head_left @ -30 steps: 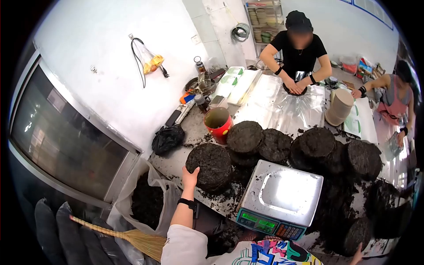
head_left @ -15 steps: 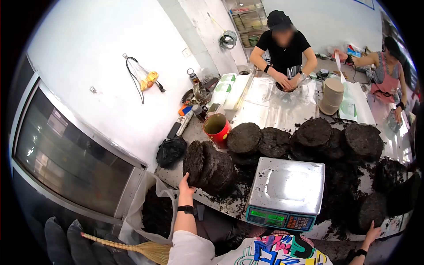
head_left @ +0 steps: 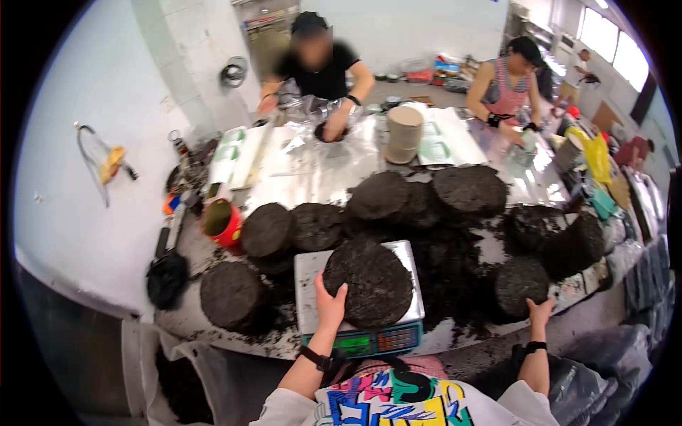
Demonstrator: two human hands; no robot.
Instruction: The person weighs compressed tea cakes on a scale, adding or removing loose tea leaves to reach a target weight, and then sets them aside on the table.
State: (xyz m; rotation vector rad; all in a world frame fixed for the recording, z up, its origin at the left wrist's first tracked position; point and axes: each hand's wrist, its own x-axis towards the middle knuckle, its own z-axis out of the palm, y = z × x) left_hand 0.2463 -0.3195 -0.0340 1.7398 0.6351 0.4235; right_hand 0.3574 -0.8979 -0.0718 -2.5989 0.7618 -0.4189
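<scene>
My left hand [head_left: 329,307] grips a dark, crumbly round cake [head_left: 371,282] by its left edge, thumb on its face and fingers partly hidden behind. That cake overlaps the steel pan of a digital scale [head_left: 307,278], whose green display is lit below it. Over to the right, my right hand [head_left: 541,312] has its fingers round the lower right edge of another dark round cake [head_left: 520,287] at the table's front. A further cake [head_left: 231,295] stands left of the scale.
Several more cakes [head_left: 380,195] line the table behind the scale, with a red can [head_left: 222,226] at their left. Dark crumbs cover much of the tabletop. Two people [head_left: 320,74] work across the table. An open sack [head_left: 145,355] stands at the front left.
My left hand has moved right, from the stacked cakes at the left to over the scale, bringing a cake along. My right hand remains at the right-hand cake. The view has turned right.
</scene>
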